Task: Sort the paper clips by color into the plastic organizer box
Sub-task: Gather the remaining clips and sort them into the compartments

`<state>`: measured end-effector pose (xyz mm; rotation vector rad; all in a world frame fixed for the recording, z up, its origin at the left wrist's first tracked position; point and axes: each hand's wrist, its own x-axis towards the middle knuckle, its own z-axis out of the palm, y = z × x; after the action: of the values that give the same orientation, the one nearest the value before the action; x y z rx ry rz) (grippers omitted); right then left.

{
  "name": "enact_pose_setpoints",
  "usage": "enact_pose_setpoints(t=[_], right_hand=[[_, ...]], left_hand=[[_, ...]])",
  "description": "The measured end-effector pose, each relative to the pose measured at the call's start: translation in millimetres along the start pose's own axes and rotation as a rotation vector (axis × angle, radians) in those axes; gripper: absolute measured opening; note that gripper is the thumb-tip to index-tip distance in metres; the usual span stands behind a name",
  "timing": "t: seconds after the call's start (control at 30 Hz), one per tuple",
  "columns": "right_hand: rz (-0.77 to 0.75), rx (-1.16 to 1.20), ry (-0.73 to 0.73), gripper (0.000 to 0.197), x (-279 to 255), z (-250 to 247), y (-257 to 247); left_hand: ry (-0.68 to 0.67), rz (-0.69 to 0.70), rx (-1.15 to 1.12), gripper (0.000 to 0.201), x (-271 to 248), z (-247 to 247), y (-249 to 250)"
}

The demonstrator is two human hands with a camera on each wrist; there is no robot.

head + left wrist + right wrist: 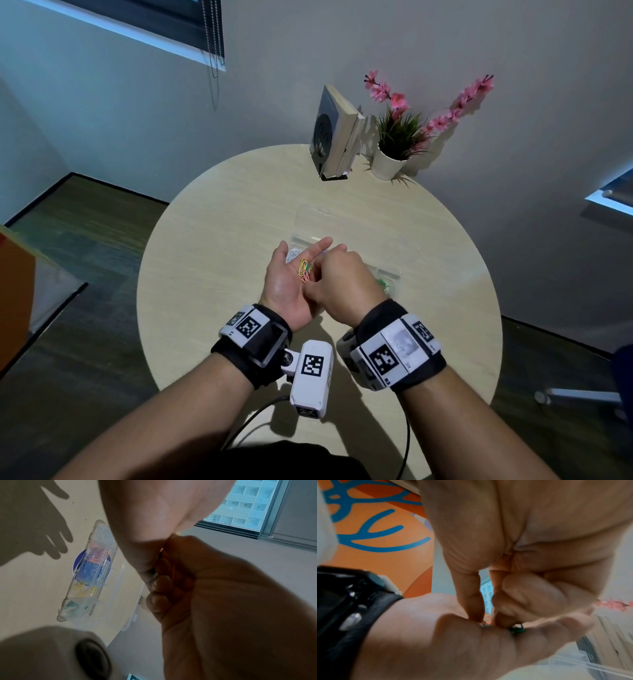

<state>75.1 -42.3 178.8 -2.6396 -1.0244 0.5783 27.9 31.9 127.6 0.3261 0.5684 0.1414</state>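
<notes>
My left hand [289,277] lies palm up above the round table, with a small heap of mixed paper clips [305,270] resting in it: yellow, orange and green. My right hand [339,279] reaches over that palm, fingers curled. Its thumb [469,595] and forefinger press down into the heap and pinch at it. A green clip [517,628] lies beside the fingertip. The clear organizer box [96,574] sits open on the table under my hands. Its compartments hold white, pink, blue, yellow and green clips, each apart. Its green clips [385,286] show past my right hand.
The box's clear lid [315,216] lies open towards the far side of the beige table [222,222]. Upright books [334,133] and a potted plant [394,150] stand at the table's back edge. Cables hang off the near edge.
</notes>
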Motion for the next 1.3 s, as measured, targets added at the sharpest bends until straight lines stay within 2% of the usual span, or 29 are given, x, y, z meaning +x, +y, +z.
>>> enact_pose_setpoints(t=[0.1, 0.23, 0.33, 0.37, 0.43, 0.5, 0.6, 0.7, 0.87, 1.03, 1.17, 1.3], right_hand=[[0.016, 0.019, -0.009, 0.033, -2, -4, -1], [-0.040, 0.105, -0.005, 0.012, -5, -8, 4], [-0.058, 0.151, 0.030, 0.035, -4, -6, 9], [-0.065, 0.177, 0.040, 0.036, -4, -6, 10], [-0.063, 0.260, 0.047, 0.024, -3, -6, 15], [-0.027, 0.416, 0.048, 0.011, 1, -5, 23], [0.046, 0.624, 0.070, 0.014, 10, -6, 37], [0.118, 0.726, 0.106, 0.017, 25, -8, 49], [0.189, 0.639, 0.106, 0.020, 62, 1, 62], [0.269, 0.464, 0.001, 0.015, 105, 28, 74], [0.313, 0.323, -0.070, 0.026, 132, 43, 82], [0.369, 0.242, -0.117, 0.027, 146, 50, 83]], left_hand=[[-0.005, 0.005, 0.013, 0.070, 1, 0, 0], [-0.011, 0.015, 0.012, 0.068, 1, 0, 1], [-0.016, 0.019, 0.001, 0.066, 3, -3, -1], [-0.017, 0.021, 0.000, 0.065, 4, -4, 0], [-0.017, 0.018, 0.000, 0.062, 6, -6, 0], [-0.010, 0.027, -0.005, 0.060, 8, -7, 1], [0.004, 0.046, -0.044, 0.058, 10, -12, 3], [0.011, 0.052, -0.076, 0.058, 12, -21, 5], [0.038, 0.081, -0.135, 0.054, 20, -38, 17], [0.037, 0.106, -0.175, 0.049, 28, -52, 33], [0.008, 0.118, -0.192, 0.048, 35, -56, 42], [0.017, 0.118, -0.211, 0.051, 43, -57, 46]])
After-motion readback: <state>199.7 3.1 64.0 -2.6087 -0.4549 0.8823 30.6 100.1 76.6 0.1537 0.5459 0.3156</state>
